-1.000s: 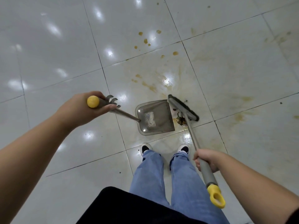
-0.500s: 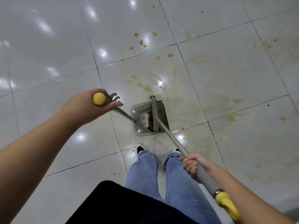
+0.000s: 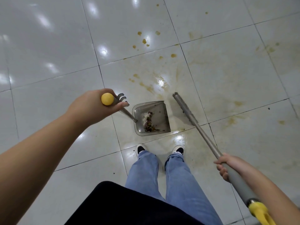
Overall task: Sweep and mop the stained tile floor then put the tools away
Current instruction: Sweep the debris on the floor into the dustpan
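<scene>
My left hand (image 3: 90, 106) grips the top of the dustpan's long handle, just below its yellow ball cap (image 3: 107, 99). The grey dustpan (image 3: 159, 125) rests on the floor in front of my feet and holds a small heap of debris (image 3: 149, 122). My right hand (image 3: 227, 166) grips the grey shaft of the broom (image 3: 206, 135), whose yellow end (image 3: 259, 211) points to the lower right. The broom head (image 3: 184, 108) sits on the floor just right of the dustpan, apart from it. Brown stains (image 3: 155, 85) spread over the white tiles beyond the pan.
My shoes (image 3: 141, 149) and jeans stand directly behind the dustpan. Brown drips (image 3: 144, 41) dot the tile farther ahead, and smeared stains (image 3: 233, 120) run to the right. White glossy tiles (image 3: 48, 54) with light reflections stretch to the left.
The broom head has come out of the dustpan and swung to its right side. The debris now lies inside the pan. My left hand has kept the pan in place.
</scene>
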The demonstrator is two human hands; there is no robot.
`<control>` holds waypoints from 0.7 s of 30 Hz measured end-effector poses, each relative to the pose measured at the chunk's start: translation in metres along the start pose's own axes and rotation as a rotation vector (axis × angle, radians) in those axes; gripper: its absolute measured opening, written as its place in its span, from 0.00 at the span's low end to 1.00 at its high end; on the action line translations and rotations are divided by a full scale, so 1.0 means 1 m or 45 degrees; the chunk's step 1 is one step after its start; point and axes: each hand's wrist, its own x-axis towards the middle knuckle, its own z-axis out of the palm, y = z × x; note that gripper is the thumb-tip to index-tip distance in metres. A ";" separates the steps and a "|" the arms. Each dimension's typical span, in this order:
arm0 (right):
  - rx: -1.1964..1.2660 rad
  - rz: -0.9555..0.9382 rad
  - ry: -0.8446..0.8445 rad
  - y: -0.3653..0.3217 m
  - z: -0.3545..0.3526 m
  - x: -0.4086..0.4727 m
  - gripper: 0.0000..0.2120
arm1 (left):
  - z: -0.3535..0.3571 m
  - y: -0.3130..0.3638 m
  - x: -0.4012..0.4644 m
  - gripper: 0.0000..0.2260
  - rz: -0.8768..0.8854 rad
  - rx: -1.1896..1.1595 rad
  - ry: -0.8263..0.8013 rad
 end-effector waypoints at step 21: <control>0.175 0.028 0.025 -0.001 0.058 0.073 0.28 | -0.025 -0.014 -0.013 0.19 -0.075 -0.070 -0.098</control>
